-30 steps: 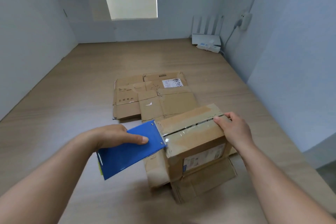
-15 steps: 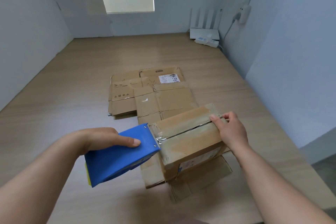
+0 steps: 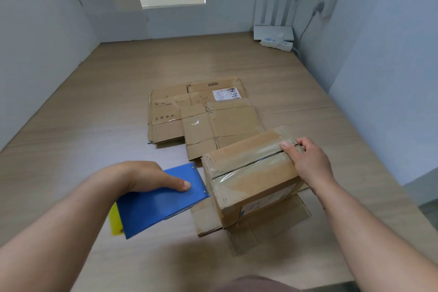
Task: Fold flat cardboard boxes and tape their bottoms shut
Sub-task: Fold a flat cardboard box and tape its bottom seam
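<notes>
A folded brown cardboard box [image 3: 251,178] stands upside down on the wooden table, its bottom flaps closed and a strip of clear tape running along the seam and down its near left end. My left hand [image 3: 151,176] grips a blue tape dispenser [image 3: 161,201] with a yellow part at its rear; the dispenser's front edge sits just left of the box's taped end. My right hand [image 3: 305,163] rests on the box's far right end, fingers curled over the seam there. The box's open top flaps splay out underneath it.
Flattened cardboard boxes [image 3: 201,116] lie in a pile just beyond the folded box. A white router [image 3: 273,31] and power strip sit in the far right corner. Grey walls stand on the left, at the back and on the right of the table [image 3: 94,111].
The dispenser has drawn back left and down from the box's top corner, past its near end. My right hand stays on the far end of the seam.
</notes>
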A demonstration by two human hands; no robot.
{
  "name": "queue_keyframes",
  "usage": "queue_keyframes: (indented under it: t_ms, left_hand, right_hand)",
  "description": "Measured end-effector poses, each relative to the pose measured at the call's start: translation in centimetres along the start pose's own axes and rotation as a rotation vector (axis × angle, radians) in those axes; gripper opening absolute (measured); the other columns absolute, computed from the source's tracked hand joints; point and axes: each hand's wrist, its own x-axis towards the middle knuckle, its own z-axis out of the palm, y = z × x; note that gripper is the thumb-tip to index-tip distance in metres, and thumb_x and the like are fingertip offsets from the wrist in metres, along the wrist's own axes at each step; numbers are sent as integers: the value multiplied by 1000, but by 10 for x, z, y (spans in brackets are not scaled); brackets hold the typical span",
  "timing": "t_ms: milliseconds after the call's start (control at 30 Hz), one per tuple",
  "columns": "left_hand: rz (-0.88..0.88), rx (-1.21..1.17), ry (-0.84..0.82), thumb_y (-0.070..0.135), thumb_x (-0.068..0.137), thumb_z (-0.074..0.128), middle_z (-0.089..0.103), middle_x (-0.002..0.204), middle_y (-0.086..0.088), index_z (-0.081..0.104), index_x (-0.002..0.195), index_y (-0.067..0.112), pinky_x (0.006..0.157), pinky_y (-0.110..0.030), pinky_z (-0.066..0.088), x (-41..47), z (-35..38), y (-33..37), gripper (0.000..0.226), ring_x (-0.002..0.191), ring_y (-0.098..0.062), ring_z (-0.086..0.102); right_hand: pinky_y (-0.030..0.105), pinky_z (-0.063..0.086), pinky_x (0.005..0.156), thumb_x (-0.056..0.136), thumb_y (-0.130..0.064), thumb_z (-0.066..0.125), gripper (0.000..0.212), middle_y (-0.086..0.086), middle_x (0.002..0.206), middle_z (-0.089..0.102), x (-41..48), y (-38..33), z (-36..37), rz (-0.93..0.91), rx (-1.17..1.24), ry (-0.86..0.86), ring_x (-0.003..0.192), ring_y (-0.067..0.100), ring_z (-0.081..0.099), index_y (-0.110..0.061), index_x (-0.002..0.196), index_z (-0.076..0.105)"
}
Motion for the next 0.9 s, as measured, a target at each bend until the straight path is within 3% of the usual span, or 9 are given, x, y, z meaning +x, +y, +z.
queue_keyframes:
  t_ms: [167, 300, 433, 633, 733, 833, 900]
  left_hand:
    - [-66, 451, 415, 70, 79, 50, 55, 76, 8, 58, 93, 26, 57, -25, 35, 33, 35, -11, 48, 68, -9, 52]
    - [-45, 169, 513, 58, 84, 43, 59, 75, 3, 52, 80, 22, 54, -25, 36, 51, 51, -28, 38, 65, -12, 56]
    - [-42, 85, 694, 47, 89, 45, 57, 74, 2, 54, 97, 15, 54, -27, 36, 71, 70, -30, 34, 64, -16, 54]
    - [-72, -19, 711, 53, 94, 42, 54, 79, -1, 53, 106, 12, 57, -30, 39, 94, 100, -43, 44, 68, -21, 52]
    - [-93, -76, 771, 47, 96, 43, 61, 105, -11, 48, 118, 4, 77, -37, 45, 87, 100, -32, 48, 92, -30, 59]
    - [156, -478, 909, 41, 96, 39, 43, 138, -21, 32, 135, -3, 102, -47, 37, 59, 103, 13, 60, 124, -37, 43]
    - [312, -586, 802, 61, 91, 30, 22, 156, -16, 13, 148, 3, 115, -46, 26, 34, 111, 54, 83, 142, -31, 25]
  right_hand:
    - [37, 43, 79, 87, -55, 54, 49, 12, 115, 61, -3, -5, 0, 9, 13, 10, 103, 32, 56, -17, 118, 57]
    - [39, 41, 82, 89, -56, 51, 53, 14, 123, 57, -8, -16, 11, 57, -4, 24, 110, 33, 53, -17, 126, 52]
    - [38, 37, 78, 90, -56, 48, 55, 16, 125, 55, -12, -25, 21, 70, -16, 33, 111, 35, 53, -17, 129, 50]
    - [37, 35, 75, 90, -56, 48, 55, 15, 124, 55, -11, -25, 21, 69, -22, 40, 109, 35, 53, -17, 129, 49]
    - [37, 36, 75, 91, -56, 47, 55, 14, 123, 55, -13, -23, 21, 63, -23, 42, 108, 34, 53, -17, 129, 49]
    - [36, 36, 74, 91, -57, 46, 55, 13, 123, 55, -15, -23, 22, 56, -31, 48, 108, 34, 53, -18, 129, 49]
    - [37, 36, 75, 91, -57, 46, 55, 14, 123, 54, -16, -22, 22, 57, -32, 50, 108, 34, 53, -18, 129, 49]
